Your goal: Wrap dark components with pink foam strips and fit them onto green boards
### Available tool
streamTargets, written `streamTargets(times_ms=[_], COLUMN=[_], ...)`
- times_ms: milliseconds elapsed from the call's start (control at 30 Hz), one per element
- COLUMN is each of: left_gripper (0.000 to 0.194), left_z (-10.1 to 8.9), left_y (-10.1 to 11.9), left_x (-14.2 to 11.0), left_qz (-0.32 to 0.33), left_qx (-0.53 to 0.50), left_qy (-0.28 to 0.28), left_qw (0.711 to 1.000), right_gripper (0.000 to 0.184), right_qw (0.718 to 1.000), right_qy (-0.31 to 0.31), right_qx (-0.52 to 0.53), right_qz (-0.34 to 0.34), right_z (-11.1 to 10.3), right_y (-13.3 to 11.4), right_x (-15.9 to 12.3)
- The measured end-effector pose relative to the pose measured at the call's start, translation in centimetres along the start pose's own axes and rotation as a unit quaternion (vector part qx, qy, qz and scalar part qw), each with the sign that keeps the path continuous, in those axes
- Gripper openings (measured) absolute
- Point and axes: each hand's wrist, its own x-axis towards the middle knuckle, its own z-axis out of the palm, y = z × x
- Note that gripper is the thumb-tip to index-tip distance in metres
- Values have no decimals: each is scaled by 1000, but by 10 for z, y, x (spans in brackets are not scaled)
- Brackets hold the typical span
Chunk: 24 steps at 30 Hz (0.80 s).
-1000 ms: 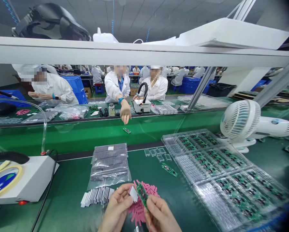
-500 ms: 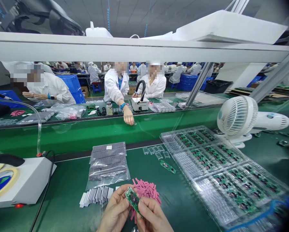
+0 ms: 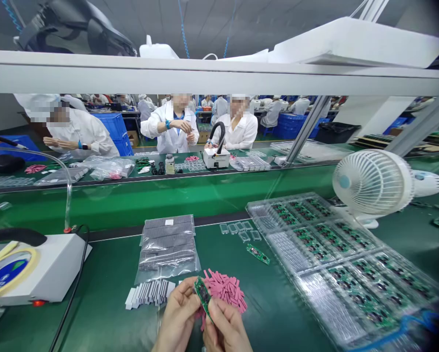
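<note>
Both my hands are at the bottom centre, pinching a small green circuit board (image 3: 203,296) between them. My left hand (image 3: 177,318) grips its left edge with thumb and fingers closed. My right hand (image 3: 226,330) holds it from the right with the thumb pressed on the board. Just behind the board lies a heap of small pink strips (image 3: 226,288). A row of white and grey strips (image 3: 149,292) lies left of my hands, below a clear bag of grey strips (image 3: 168,247).
Clear trays of green boards (image 3: 336,249) fill the right side, with a white fan (image 3: 375,183) behind them. A loose board (image 3: 258,254) and small clear pieces (image 3: 241,230) lie mid-table. A white device with a tape roll (image 3: 24,271) stands left. Workers in white coats sit beyond the green conveyor (image 3: 168,195).
The white piece in my left hand a second ago is no longer seen; both hands now press the board, turned slightly. The worker opposite pulled the reaching hand back from the conveyor.
</note>
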Motion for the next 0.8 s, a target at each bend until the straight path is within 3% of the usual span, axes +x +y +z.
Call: streamTargets(times_ms=[100, 200, 267, 367, 500, 567, 633, 800], left_gripper=[31, 33, 36, 37, 25, 21, 17, 11], left_z=[1, 8, 15, 22, 22, 19, 16, 17], left_y=[1, 2, 1, -4, -9, -10, -8, 1], left_x=[-4, -6, -7, -8, -10, -11, -12, -13], left_qz=[27, 71, 114, 178, 275, 294, 289, 237], left_qx=[30, 66, 98, 154, 267, 321, 344, 290], left_qy=[3, 42, 89, 131, 125, 119, 99, 12], left_qw=[999, 994, 985, 963, 915, 892, 888, 927], right_gripper=[65, 68, 63, 41, 13, 7, 6, 8], right_qw=[999, 987, 962, 893, 781, 743, 719, 690], right_qy=[-15, 12, 62, 102, 65, 55, 49, 3], right_qx=[-9, -147, -266, -403, -529, -556, -570, -581], right_qz=[44, 63, -17, -175, -324, -369, -394, -432], right_z=[0, -6, -10, -10, -3, -2, -3, -13], right_y=[-7, -19, -29, -40, -44, -46, -49, -61], right_x=[0, 1, -1, -8, -13, -13, -13, -17])
